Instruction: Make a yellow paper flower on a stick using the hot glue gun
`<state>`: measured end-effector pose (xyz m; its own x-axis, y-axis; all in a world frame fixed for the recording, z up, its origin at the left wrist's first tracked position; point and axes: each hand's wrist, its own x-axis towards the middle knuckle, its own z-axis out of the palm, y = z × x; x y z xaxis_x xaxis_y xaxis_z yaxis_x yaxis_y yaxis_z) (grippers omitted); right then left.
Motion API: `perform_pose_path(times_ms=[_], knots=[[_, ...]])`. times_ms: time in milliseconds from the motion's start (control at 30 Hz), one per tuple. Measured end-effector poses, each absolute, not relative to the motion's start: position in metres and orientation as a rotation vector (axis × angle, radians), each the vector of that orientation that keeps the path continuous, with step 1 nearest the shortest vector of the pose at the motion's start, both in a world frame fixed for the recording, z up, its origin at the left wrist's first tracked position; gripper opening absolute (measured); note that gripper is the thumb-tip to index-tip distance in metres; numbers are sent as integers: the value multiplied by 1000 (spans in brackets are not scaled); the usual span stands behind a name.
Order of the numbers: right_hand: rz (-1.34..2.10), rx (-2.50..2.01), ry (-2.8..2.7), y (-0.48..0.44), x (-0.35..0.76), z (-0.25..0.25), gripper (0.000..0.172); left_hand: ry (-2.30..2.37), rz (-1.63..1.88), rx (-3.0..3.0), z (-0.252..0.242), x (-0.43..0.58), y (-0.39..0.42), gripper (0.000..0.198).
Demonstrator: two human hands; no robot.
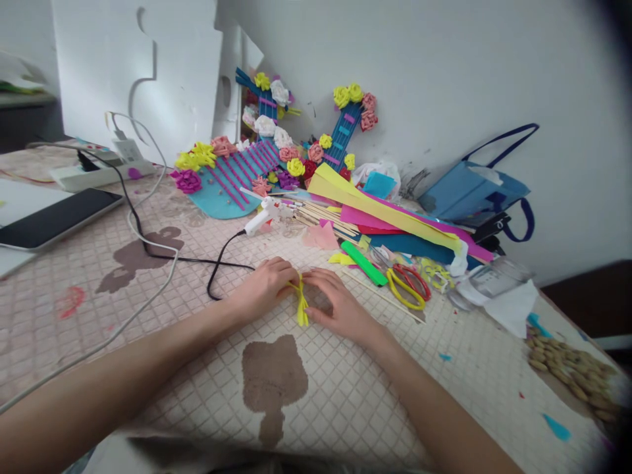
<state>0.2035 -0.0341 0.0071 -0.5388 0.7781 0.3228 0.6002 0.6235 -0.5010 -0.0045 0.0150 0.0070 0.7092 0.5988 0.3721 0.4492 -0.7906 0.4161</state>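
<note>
A piece of gathered yellow crepe paper [301,309] hangs between my two hands, just above the patterned tablecloth. My left hand [264,286] is closed, its fingertips pinching the upper end of the paper. Thumb and fingers of my right hand [336,303] curve around the paper's right side, touching it at the top and near the lower end. Beyond my hands lies a white glue gun [264,216] with a black cord. A green cutter [364,263] and scissors with yellow and red handles [405,296] lie to the right.
Paper-flower decorations [237,172] stand against the wall. Colored paper sheets [390,210] and wooden sticks [323,217] are piled at the back. A blue bag [474,191], a clear container [486,283] and peanuts [567,372] are right; a tablet [59,217], power strip [93,172] and cables are left.
</note>
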Motion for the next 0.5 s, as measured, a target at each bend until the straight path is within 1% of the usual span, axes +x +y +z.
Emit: perform_pose_path(times_ms=[333, 500], knots=[[445, -1096, -2347, -32, 208, 13, 49, 747, 725, 2590, 9, -4, 15, 11], [429, -1134, -2341, -33, 205, 12, 54, 688, 748, 2595, 10, -1, 14, 14]])
